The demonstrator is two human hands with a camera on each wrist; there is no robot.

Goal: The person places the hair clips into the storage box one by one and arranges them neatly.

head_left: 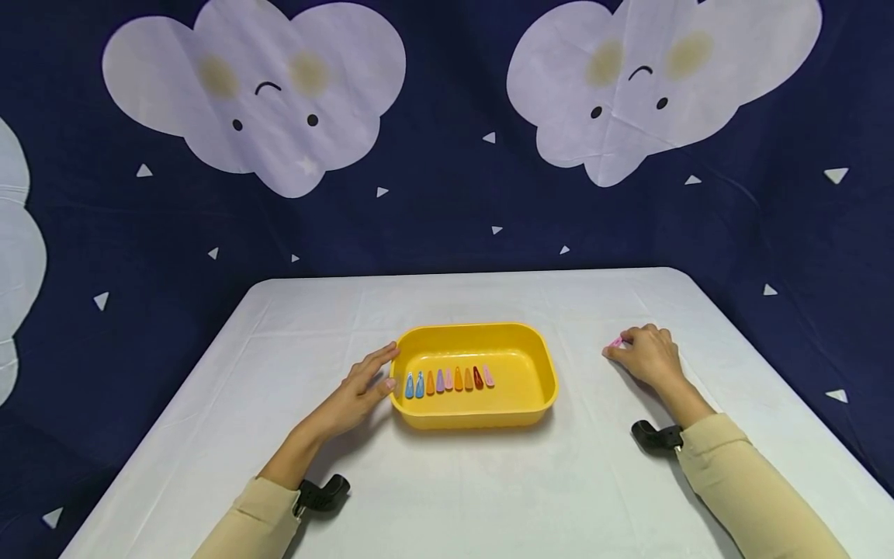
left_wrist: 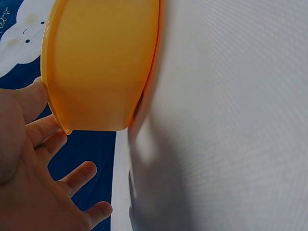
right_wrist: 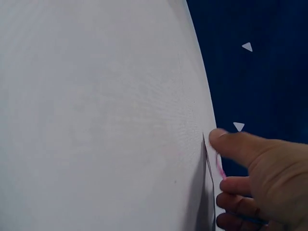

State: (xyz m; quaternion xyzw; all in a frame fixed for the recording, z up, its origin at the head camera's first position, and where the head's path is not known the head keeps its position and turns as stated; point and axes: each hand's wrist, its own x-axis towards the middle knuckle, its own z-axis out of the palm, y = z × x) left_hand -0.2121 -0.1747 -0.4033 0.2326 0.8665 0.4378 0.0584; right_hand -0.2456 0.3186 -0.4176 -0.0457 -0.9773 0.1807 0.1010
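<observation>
A shallow yellow plastic tray [head_left: 520, 380] sits on the white-covered table, with a row of hair clips [head_left: 449, 380] in blue, orange, purple, pink and red lined up in its left and middle part. My left hand [head_left: 356, 392] touches the tray's left rim, fingers spread and fairly straight; in the left wrist view its thumb and nearest fingertips meet the rim. Off to the right of the tray, my right hand [head_left: 648, 355] pinches a pink hair clip [head_left: 616, 341] between thumb and fingers, low over the cloth. Most of that clip is hidden by the fingers in the right wrist view.
White cloth covers the table [head_left: 454, 497], whose far edge runs in front of a dark blue curtain [head_left: 447, 210] printed with clouds and small white triangles. Each wrist wears a black camera mount [head_left: 324, 494].
</observation>
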